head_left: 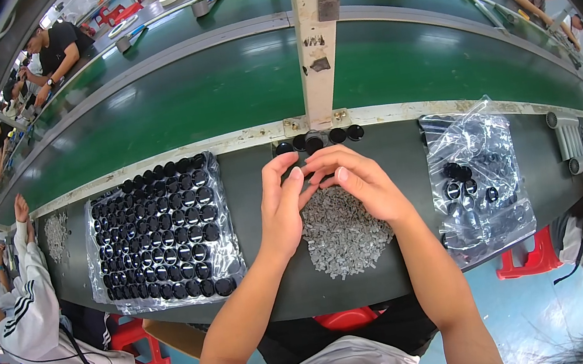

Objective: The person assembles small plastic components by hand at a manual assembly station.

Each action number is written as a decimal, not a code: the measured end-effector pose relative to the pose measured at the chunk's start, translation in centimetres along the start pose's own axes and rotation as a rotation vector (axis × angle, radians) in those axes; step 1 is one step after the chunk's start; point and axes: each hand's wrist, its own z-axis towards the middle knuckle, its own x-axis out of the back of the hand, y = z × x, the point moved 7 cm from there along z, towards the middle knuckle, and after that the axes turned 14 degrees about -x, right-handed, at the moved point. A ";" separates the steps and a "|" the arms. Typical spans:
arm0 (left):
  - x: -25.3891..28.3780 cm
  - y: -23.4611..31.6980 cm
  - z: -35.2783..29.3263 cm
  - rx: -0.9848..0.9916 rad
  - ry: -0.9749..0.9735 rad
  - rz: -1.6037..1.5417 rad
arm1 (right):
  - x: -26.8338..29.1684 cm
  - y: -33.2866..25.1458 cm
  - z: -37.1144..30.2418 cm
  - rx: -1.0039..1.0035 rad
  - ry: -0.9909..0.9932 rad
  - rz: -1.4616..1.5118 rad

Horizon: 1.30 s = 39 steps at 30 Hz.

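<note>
My left hand (283, 211) and my right hand (373, 189) curve toward each other over the far part of a heap of small grey pieces (345, 245). The fingertips nearly meet, and both thumbs stand apart from the fingers. Nothing shows in either hand, though the curled fingers partly hide the space between them. Just beyond the fingertips, several round black caps (355, 133) lie in a row by the white post. Left of my hands, many such black caps (180, 237) stand in rows on a clear plastic bag (236, 264).
To the right, another clear plastic bag (508, 215) holds some loose black caps (457, 172). A white post (314, 52) rises at the table's far edge, before a green conveyor belt (219, 91). Grey cylinders (568, 136) lie at far right. Co-workers sit on both sides; red stools (533, 256) stand nearby.
</note>
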 end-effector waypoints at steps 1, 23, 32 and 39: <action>0.0 0.0 0.0 0.000 0.001 0.000 | 0.0 0.1 0.1 -0.023 -0.010 0.014; 0.2 1.1 0.4 -0.039 0.034 0.014 | 1.0 -0.1 -0.2 -0.071 0.049 0.159; 1.1 2.2 0.8 0.020 0.096 0.026 | 2.0 -0.5 -0.3 -0.091 0.146 0.041; 1.6 2.5 1.0 0.117 0.124 -0.132 | 2.8 0.1 -0.5 -0.274 0.150 0.273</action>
